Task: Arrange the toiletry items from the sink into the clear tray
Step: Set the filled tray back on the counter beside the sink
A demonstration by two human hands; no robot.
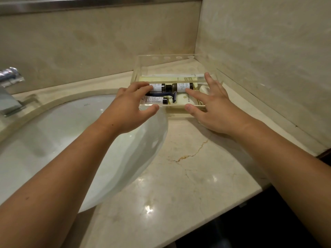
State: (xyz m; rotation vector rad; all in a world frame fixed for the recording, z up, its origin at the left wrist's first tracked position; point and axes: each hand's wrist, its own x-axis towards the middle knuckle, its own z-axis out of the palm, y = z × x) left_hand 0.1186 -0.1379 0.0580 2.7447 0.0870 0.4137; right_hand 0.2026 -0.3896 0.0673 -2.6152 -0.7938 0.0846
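**A:** What does the head view show?

**B:** A marble counter [188, 176] fills the lower middle of the frame; a white sink [62, 136] sits at left, its basin bare of items as far as I can see, with a metal tap [10, 92] at the far left edge. The clear tray [161, 59] stands right of centre, near the wall corner.

**A:** And the toiletries?

**B:** Inside the tray; two dark bottles [182, 86] lie end to end, a blue razor [166, 95] and a small tube [155, 100] lie in front of them, a pale sachet [186, 99] sits under the razor's head, and a white soap [206, 89] lies at the tray's right end.

**A:** The hands?

**B:** The left hand [132, 108] reaches over the tray's left end, fingers [143, 87] spread and resting on one bottle, thumb against the near wall; the right hand [213, 108] is spread wide over the right end, forefinger touching the other bottle; neither hand is closed on anything.

**A:** What could go wrong?

**B:** I judge the task nearly done; the tray's left corner seems to sit close to the sink's edge, so a push leftward might tip it in; nudging the round bottles could roll them onto the razor.
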